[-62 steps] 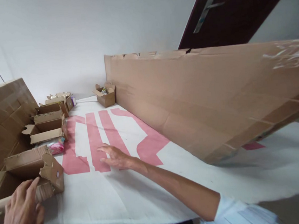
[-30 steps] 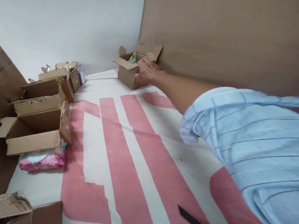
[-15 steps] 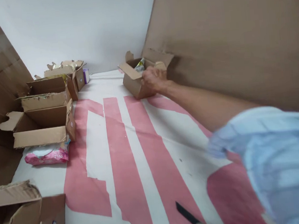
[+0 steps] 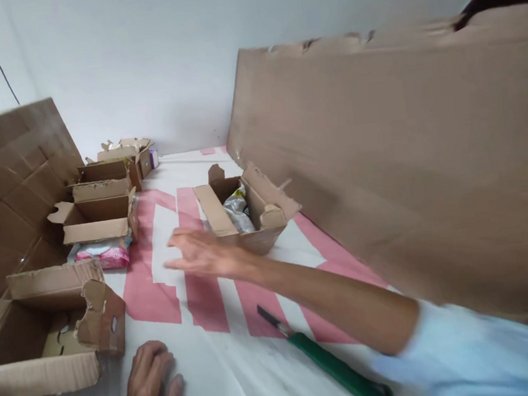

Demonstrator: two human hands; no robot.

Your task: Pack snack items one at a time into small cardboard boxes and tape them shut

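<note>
My right hand [image 4: 199, 252] reaches across the cloth with its fingers apart and nothing in them. It is just in front of an open cardboard box [image 4: 221, 211], whose flaps stand up and outward. A silver packet [image 4: 238, 211] with some yellow leans inside that box. Down at the lower left, my left hand [image 4: 150, 386] lies on the cloth, fingers loosely bent, thumb apart, holding nothing. Beside it stands another open cardboard box [image 4: 110, 318]. A green-handled knife [image 4: 336, 368] with a dark blade lies on the cloth below my right forearm.
More open cardboard boxes [image 4: 96, 229] line the left side, with a pink-and-white packet [image 4: 104, 256] by one of them. Tall cardboard panels stand at left [image 4: 18, 165] and right [image 4: 381, 149]. A white cloth with red shapes [image 4: 206, 303] covers the surface up to the pale wall.
The box with the silver packet has come nearer, onto the red stripes. My right hand has let go of it and moved left. More of my left hand shows, and the view has shifted.
</note>
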